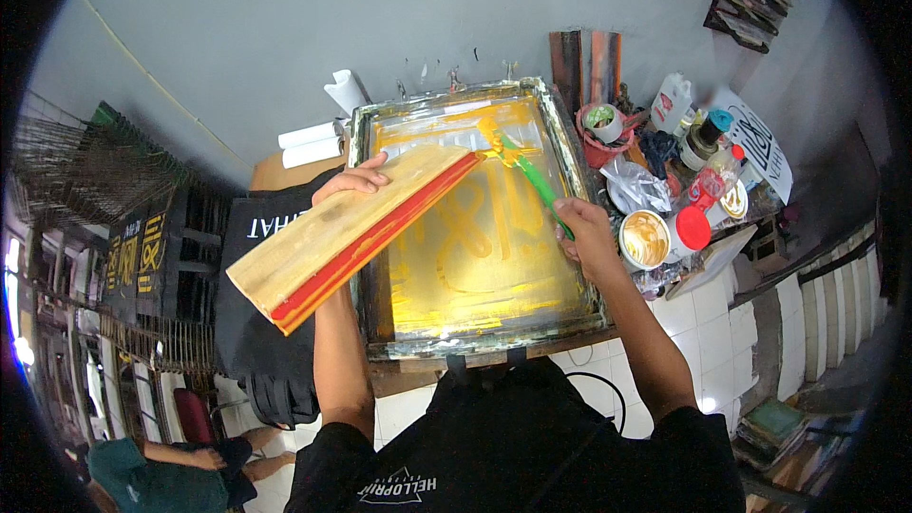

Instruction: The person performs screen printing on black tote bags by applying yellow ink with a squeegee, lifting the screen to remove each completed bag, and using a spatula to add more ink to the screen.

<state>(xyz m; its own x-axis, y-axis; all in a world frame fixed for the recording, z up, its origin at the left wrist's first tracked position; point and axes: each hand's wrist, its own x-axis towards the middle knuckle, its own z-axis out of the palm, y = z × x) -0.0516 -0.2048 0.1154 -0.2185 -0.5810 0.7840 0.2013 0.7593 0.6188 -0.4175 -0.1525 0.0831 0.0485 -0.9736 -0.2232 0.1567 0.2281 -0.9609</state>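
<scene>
My left hand (351, 180) grips a wide wooden squeegee (347, 218), tilted in the air over the left side of a screen-printing frame (567, 138). Yellow ink streaks the squeegee's red blade edge. In my right hand (589, 233) is a green-handled spatula (540, 180), its head coated in thick yellow ink. That head is close to the far end of the squeegee; whether they touch I cannot tell. Beneath both tools, the frame's mesh (494, 294) is smeared with yellow, and a stencilled design shows through it. Most of my left fingers are hidden behind the squeegee.
Black printed bags (261, 275) lie left of the frame, near white paper rolls (312, 140). To the right stand an open ink tub (646, 237), a red-lidded jar (691, 228) and several bottles. Another person (171, 475) is at lower left, beside drying racks (157, 313).
</scene>
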